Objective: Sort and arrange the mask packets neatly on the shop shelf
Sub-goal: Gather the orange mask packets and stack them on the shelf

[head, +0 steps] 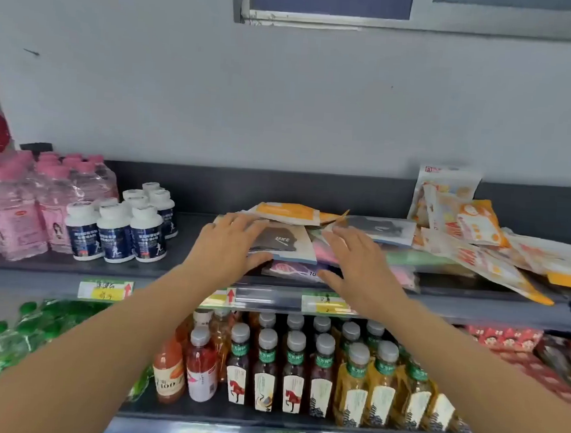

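Note:
A loose heap of flat mask packets lies on the dark top shelf [189, 270]. On top of the heap sits a packet with a black mask [284, 241]; an orange-and-white packet [287, 213] lies behind it, and pink and green packets [406, 258] stick out to the right. My left hand [230, 243] rests with spread fingers on the left edge of the black-mask packet. My right hand [359, 258] is spread flat over the right side of the pile. More orange-and-white packets [472, 226] are strewn at the far right, one leaning on the back wall.
White-capped dark blue supplement bottles [117, 231] stand left of the pile, with shrink-wrapped pink-capped water bottles [18, 204] beyond them. The lower shelf holds rows of drink bottles [297, 369], green bottles [33, 327] at left and red packs [512, 340] at right. Price tags line the shelf edge.

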`<state>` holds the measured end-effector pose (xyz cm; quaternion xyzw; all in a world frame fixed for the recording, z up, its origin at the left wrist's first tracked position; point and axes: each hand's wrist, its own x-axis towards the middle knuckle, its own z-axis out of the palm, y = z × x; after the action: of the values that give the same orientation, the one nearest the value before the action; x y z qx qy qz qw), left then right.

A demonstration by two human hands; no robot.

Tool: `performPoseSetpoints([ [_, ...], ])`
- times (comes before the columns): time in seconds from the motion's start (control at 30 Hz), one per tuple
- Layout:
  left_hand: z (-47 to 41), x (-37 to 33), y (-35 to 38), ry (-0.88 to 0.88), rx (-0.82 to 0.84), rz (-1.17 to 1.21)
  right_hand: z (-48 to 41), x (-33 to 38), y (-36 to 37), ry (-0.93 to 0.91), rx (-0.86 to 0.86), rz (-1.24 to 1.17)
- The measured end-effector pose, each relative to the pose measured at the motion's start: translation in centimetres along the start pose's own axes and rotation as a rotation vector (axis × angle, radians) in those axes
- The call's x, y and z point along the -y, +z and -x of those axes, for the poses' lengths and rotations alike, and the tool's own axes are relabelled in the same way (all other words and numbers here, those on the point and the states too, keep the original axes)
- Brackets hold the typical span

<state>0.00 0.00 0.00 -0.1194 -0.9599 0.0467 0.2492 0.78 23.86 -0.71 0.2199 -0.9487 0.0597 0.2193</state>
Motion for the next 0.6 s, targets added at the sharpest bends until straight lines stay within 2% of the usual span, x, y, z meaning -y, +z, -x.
performPoseSetpoints([
  [0.23,-2.9,0.7,3.1,0.092,-0.055,0.062,-4.9,-0.6,2.2,-0.016,-0.026,-0.007],
  [0.5,-4.8,1.7,3.8,0.085,0.129,0.029,-9.6,-2.4,3.3,-0.088,0.166,-0.03],
  [0.6,-5.6,2.2,3.6,0.02,0.339,0.098,-11.4,-2.9,3.2,-0.102,0.251,-0.1],
])
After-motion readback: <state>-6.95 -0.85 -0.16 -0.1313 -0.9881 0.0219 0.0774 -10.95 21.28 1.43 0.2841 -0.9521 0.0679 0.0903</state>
